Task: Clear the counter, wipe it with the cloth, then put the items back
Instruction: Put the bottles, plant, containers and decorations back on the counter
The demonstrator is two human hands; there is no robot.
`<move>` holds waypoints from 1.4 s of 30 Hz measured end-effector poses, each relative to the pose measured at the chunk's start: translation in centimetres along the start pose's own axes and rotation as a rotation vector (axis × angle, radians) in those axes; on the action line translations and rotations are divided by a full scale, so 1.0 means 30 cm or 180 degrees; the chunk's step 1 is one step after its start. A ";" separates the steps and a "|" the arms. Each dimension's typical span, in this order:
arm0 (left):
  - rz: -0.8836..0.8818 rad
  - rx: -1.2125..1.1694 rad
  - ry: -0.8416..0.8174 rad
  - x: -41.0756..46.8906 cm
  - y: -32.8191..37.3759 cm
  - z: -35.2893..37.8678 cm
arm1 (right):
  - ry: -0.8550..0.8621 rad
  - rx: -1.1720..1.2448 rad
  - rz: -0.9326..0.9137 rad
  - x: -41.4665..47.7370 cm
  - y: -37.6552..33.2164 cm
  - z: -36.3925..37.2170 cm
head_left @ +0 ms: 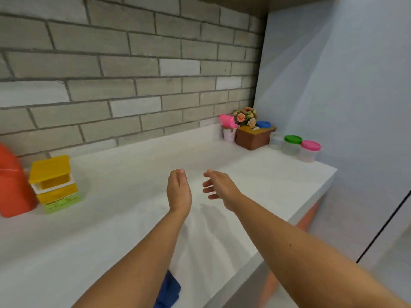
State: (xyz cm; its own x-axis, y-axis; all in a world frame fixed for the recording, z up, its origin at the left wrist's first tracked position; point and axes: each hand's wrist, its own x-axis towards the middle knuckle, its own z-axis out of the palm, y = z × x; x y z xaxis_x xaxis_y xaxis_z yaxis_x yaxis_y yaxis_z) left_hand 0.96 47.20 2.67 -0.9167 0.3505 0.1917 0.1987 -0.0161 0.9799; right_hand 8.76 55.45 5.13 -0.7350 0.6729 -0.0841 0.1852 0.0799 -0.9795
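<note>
Both hands up, side by side, a small gap between them, nothing held. Left hand (179,190): seen from the back and thumb edge, fingers together, lightly curved, tips pointing forward, palm facing the right hand. Right hand (220,188): fingers (208,185) spread and relaxed, pointing across toward the left hand, thumb on top. Left forearm (142,258) and right forearm (289,243) are bare, both extended forward and converging toward the hands. Wrists roughly straight. No contact between the hands.
</note>
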 end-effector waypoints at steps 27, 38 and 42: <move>-0.0118 0.0068 -0.1020 0.239 0.035 0.879 | 0.1465 0.0040 0.0372 0.463 0.148 -0.796; -0.0202 0.0123 -0.0928 0.272 0.001 1.344 | 0.1995 -0.0749 0.0475 0.714 0.271 -1.289; -0.0337 0.0252 -0.0881 0.280 -0.045 1.478 | 0.2040 -0.0906 0.0373 0.785 0.323 -1.419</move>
State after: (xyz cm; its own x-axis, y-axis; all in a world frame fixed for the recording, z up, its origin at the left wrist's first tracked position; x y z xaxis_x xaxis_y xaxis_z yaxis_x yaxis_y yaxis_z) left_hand 8.34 91.69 0.51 -0.8068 0.5882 0.0557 0.1434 0.1035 0.9842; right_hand 21.02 103.38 1.47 -0.1877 0.9819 0.0240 0.4671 0.1108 -0.8772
